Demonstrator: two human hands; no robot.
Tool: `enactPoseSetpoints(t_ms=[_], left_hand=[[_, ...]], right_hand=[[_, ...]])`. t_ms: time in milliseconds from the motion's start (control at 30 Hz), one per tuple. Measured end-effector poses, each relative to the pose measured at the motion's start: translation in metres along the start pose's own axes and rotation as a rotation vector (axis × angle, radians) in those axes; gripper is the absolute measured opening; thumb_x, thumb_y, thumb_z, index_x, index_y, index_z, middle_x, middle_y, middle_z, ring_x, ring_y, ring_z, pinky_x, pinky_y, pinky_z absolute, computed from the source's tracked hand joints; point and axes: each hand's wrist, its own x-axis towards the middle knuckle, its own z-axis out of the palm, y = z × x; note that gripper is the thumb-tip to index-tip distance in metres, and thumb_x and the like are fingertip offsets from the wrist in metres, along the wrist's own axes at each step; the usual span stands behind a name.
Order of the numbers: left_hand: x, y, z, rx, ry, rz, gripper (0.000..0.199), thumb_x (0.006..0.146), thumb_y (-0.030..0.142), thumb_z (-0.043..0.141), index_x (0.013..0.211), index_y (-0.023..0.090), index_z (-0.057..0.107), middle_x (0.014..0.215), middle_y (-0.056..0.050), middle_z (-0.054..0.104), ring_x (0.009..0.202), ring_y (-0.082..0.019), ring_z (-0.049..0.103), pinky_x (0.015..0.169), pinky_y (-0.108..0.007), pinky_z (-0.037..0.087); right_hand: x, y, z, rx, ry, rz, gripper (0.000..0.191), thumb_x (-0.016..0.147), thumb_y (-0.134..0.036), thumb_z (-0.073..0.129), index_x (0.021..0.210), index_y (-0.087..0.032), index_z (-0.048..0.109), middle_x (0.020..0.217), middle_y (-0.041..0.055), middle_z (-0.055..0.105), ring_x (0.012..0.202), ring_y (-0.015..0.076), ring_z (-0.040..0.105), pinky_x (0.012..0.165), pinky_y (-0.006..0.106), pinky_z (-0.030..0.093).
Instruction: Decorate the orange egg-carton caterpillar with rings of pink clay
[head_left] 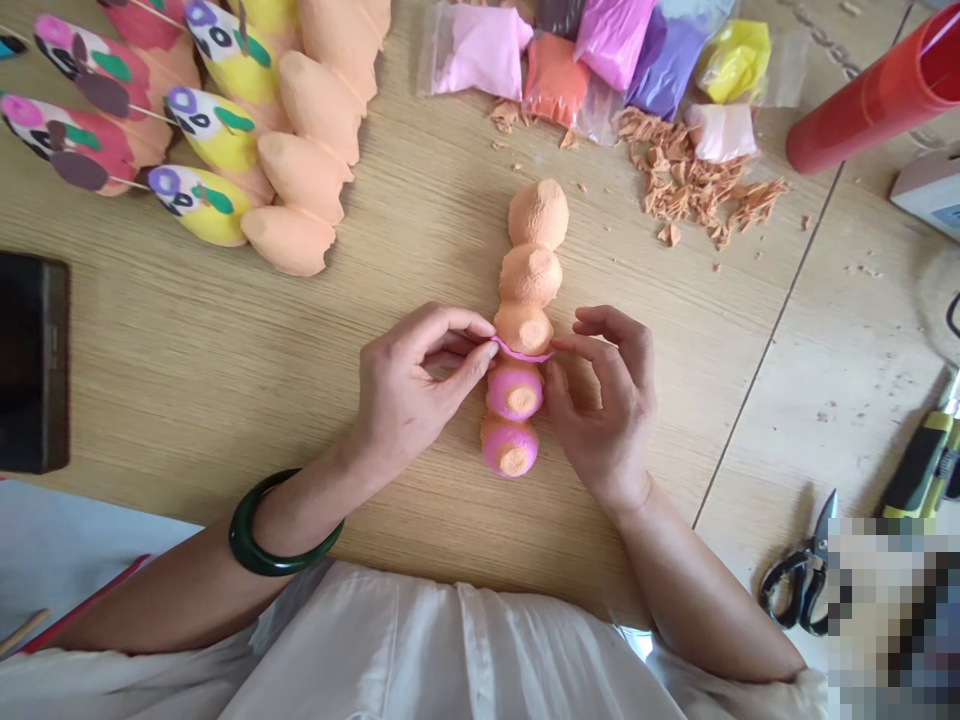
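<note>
On the wooden surface (187,330), a bumpy orange body (529,290) lies right in front of the person, between the two hands. It is made of five round lumps in a line. The two lumps nearest the person have pink bands around them, with orange showing at their tips. A thin pink strip (523,352) curves around the middle lump. The left hand (405,375) is on the left side of the body, and its fingers (469,365) are pinching one end of the strip, with the thumb and pointing finger close together. The right hand (600,410) is on the other side, and its fingers (592,345) are curled, with a fingertip on the other end of the strip. Its thumb is touching a pink lump. A dark green bangle (285,525) sits on the left wrist. Past the body lie bags of soft clay (592,65) in pink, orange, purple and yellow, next to a pile of orange crumbs (697,180). At the top left are orange egg shapes (307,150) and yellow and red painted shapes (217,130) on thin sticks. A red tube (870,110) lies at the top right, and black-handled scissors (795,585) lie near the bottom right.
</note>
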Motion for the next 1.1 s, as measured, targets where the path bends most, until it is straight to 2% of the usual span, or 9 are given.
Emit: enactPoseSetpoints(t_ms=[167,333,433,600,733,867,1000,1100], left_hand=[[0.0007,-0.0017,-0.0001,0.029,-0.019,0.011,0.010,0.099,0.036,0.075,0.101,0.026,0.074,0.098,0.000,0.082,0.082,-0.015,0.079,0.076,-0.027,0.070],[0.0013,-0.0002,0.0003,0.021,-0.012,0.016,0.005,0.099,0.031,0.075,0.100,0.026,0.075,0.098,0.000,0.083,0.082,-0.015,0.079,0.076,-0.027,0.070],[0.0016,0.0010,0.0010,0.019,-0.001,0.027,0.003,0.099,0.029,0.075,0.099,0.026,0.076,0.097,0.001,0.083,0.082,-0.015,0.079,0.075,-0.026,0.069],[0.0015,-0.0006,0.0013,0.040,0.003,0.048,0.004,0.100,0.029,0.073,0.099,0.027,0.076,0.098,0.001,0.082,0.085,-0.015,0.079,0.075,-0.026,0.069],[0.0007,-0.0004,0.0009,0.055,0.012,0.044,0.005,0.100,0.030,0.073,0.101,0.027,0.077,0.099,0.001,0.082,0.087,-0.015,0.080,0.078,-0.027,0.070],[0.0000,0.0025,0.0008,0.026,0.022,0.068,0.005,0.100,0.027,0.073,0.100,0.025,0.078,0.099,0.000,0.083,0.087,-0.014,0.080,0.077,-0.024,0.069],[-0.0008,0.0016,0.0017,-0.022,0.031,0.065,0.009,0.102,0.028,0.072,0.102,0.024,0.080,0.100,-0.001,0.082,0.086,-0.014,0.080,0.076,-0.023,0.067],[-0.0003,0.0013,0.0028,-0.019,0.044,0.074,0.010,0.103,0.028,0.072,0.103,0.025,0.081,0.100,-0.001,0.082,0.084,-0.014,0.079,0.075,-0.024,0.066]], right_hand=[[0.0029,0.0013,-0.0001,-0.028,0.007,-0.012,0.017,0.104,-0.019,0.067,0.108,-0.035,0.070,0.125,0.0078,0.070,0.113,0.0286,0.069,0.096,0.054,0.067],[0.0076,0.0000,-0.0007,-0.139,0.045,-0.144,0.021,0.102,-0.011,0.069,0.110,-0.030,0.070,0.103,0.0050,0.073,0.091,0.0232,0.069,0.078,0.043,0.061],[0.0092,0.0004,0.0006,-0.153,0.034,-0.189,0.024,0.103,-0.007,0.065,0.112,-0.029,0.069,0.097,0.0028,0.077,0.085,0.0218,0.069,0.076,0.040,0.059],[0.0092,0.0007,0.0015,-0.090,0.018,-0.115,0.022,0.106,-0.010,0.059,0.110,-0.029,0.070,0.101,0.0036,0.080,0.089,0.0231,0.073,0.081,0.044,0.060],[0.0095,-0.0011,0.0012,0.028,0.012,-0.049,0.017,0.104,-0.012,0.066,0.110,-0.027,0.073,0.105,0.0045,0.080,0.095,0.0229,0.074,0.085,0.043,0.061],[0.0076,-0.0041,0.0024,0.126,0.012,0.071,0.015,0.102,-0.011,0.071,0.107,-0.026,0.074,0.106,0.0034,0.079,0.097,0.0213,0.074,0.086,0.040,0.062],[0.0030,-0.0046,0.0044,0.177,0.021,0.227,0.013,0.102,-0.018,0.074,0.110,-0.028,0.072,0.103,0.0011,0.078,0.091,0.0204,0.074,0.084,0.039,0.063],[0.0020,-0.0026,0.0053,0.197,0.018,0.214,0.013,0.102,-0.017,0.074,0.107,-0.028,0.072,0.105,0.0018,0.078,0.095,0.0216,0.076,0.086,0.040,0.064]])
